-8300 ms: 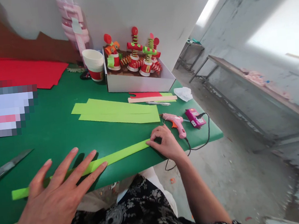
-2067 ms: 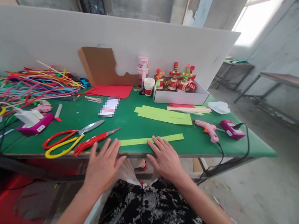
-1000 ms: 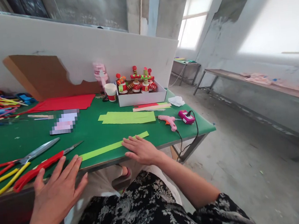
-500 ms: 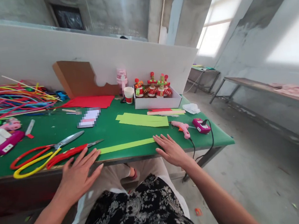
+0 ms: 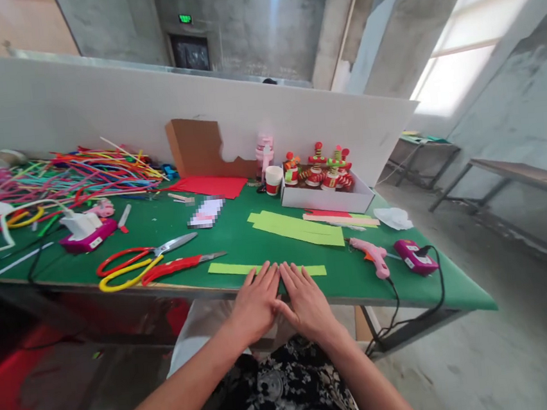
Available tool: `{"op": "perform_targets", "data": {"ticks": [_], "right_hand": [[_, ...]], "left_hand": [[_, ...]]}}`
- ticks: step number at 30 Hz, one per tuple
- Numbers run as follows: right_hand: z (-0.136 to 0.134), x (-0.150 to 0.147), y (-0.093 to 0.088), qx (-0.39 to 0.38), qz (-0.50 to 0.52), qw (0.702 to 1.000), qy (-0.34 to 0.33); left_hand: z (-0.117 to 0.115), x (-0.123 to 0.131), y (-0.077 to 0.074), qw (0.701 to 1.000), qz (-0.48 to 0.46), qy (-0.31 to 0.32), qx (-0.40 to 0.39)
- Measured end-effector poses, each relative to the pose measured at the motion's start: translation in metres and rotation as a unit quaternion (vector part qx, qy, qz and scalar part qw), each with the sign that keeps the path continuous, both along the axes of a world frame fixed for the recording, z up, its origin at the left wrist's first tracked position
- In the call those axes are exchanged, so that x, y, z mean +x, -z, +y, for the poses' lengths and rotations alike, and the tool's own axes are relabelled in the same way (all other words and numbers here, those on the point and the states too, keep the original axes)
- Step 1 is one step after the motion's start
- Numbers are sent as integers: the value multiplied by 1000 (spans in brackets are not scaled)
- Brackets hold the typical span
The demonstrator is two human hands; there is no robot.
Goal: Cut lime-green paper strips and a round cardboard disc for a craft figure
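Note:
A narrow light-green paper strip (image 5: 226, 269) lies flat along the front of the green table. My left hand (image 5: 258, 300) rests on its middle, fingers stretched out. Beside it, my right hand (image 5: 305, 295) lies flat on the strip too, the two hands meeting at the fingertips and thumbs. Both ends of the strip show past my hands. To the left are scissors (image 5: 148, 262) with one red and one yellow handle, and a red-handled cutting tool (image 5: 177, 267). Wider green paper pieces (image 5: 295, 227) lie just beyond the strip.
A pink glue gun (image 5: 371, 253) and a purple power socket (image 5: 414, 257) with a cord sit at the right. Behind stand a white box (image 5: 326, 198) of red-green figures, a paper cup (image 5: 274, 180) and red sheets (image 5: 213, 186). Pipe cleaners (image 5: 91, 174) heap up at the left.
My hands have come together from the two ends of the green strip to its middle. The view has turned left.

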State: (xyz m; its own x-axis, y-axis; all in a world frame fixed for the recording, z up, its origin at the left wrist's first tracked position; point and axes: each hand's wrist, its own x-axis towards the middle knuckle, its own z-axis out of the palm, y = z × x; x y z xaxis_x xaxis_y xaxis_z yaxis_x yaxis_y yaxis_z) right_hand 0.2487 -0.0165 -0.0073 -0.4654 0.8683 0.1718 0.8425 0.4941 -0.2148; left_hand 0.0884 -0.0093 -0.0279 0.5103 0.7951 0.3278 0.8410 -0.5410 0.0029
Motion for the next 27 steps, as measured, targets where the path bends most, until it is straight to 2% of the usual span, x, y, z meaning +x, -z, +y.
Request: {"op": "perform_targets", "data": {"ticks": [2,4,9,12,22,27], "right_hand": [[0,-1,4,11,-9,1000,11],[0,1,3,7,-19,1000,14],[0,3,-4,-14,-22,999,19],[0,3,-3,-5,-13,1000,20],[0,49,0,7,-40,991,131],[-7,69,7,41,-20,981,189]], "left_hand": [[1,-8,6,1000,-2,-10,6],[0,-27,9,1000,-5,-25,13],[0,-92,7,996,-15,-83,32],[-2,-114,6,994,-19,-98,42],[-6,-112,4,993,-27,-105,53],[-5,-117,8,991,-36,-86,93]]}}
